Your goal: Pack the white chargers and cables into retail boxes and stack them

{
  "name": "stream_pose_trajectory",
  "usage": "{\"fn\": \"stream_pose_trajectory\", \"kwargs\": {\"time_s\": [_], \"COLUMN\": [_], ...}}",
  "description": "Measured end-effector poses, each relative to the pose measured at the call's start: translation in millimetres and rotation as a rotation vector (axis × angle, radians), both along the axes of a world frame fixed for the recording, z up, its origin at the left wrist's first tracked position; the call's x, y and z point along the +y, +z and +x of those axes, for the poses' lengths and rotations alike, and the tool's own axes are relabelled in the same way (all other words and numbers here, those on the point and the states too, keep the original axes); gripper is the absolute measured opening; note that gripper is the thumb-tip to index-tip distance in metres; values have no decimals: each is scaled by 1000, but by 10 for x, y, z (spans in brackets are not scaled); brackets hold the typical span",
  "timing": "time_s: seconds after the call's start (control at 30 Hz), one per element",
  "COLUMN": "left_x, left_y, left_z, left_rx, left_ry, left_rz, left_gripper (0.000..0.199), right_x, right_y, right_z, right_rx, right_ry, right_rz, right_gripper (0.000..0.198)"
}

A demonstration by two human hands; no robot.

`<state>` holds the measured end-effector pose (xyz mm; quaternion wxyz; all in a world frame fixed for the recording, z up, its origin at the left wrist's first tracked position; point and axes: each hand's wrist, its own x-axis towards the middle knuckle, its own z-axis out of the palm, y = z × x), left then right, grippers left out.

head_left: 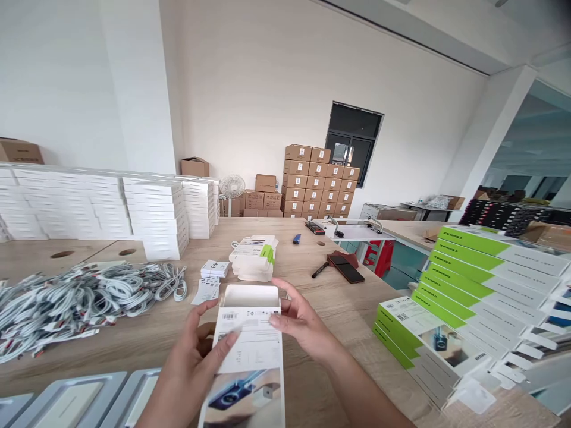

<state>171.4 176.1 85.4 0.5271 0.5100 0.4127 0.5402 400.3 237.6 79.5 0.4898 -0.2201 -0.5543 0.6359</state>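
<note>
Printed box [250, 351] above the table's [348, 309] near side, long axis pointing toward the far edge, raised flap [251, 295] farthest; left hand [191, 362] grips its left side; right hand [307, 327] pinches its far right corner; stacked boxes [482, 279] toward the table's right edge.

A dark smartphone [347, 270] lies on the wood-grain desk [339, 315], partly over a reddish-brown item [353, 260], with a black marker [320, 270] just beside them. Farther back on the desk sits a small blue object [297, 239]. Beyond its far edge, a white fan [232, 186] stands left of a tall stack of brown cartons [307, 183], which partly covers a dark-framed window [355, 134] in the pale wall [250, 89]
</note>
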Motion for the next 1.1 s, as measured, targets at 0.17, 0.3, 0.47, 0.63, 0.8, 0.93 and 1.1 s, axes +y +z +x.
{"fn": "stream_pose_trajectory", "kwargs": {"time_s": [0.17, 0.3, 0.47, 0.63, 0.8, 0.93, 1.1], "left_x": [-15, -40, -21, -41, -81, -47, -70], "left_y": [28, 70, 68, 99, 134, 89, 114], "left_z": [74, 36, -48, -23, 37, 19, -13], "left_rx": [34, 19, -64, -121, -91, -40, 66], "left_ry": [94, 129, 26, 2, -18, -45, -133], "left_rz": [54, 38, -48, -110, -128, -126, -96], "left_gripper": [62, 54, 38, 47, 46, 40, 37], "right_x": [-11, -55, -77, -30, -14, -17, -8], "right_y": [-111, -143, -177, -161, -144, -147, -166], "right_z": [-244, -298, -310, -249, -188, -183, -161], "right_rx": [34, -41, -70, -43, -191, -243, -110], "right_ry": [-192, -245, -231, -248, -261, -350, -148], "right_rz": [37, 22, 9, -49, 49, 200, -128], "right_gripper": [42, 33, 35, 45, 25, 13, 28]}}
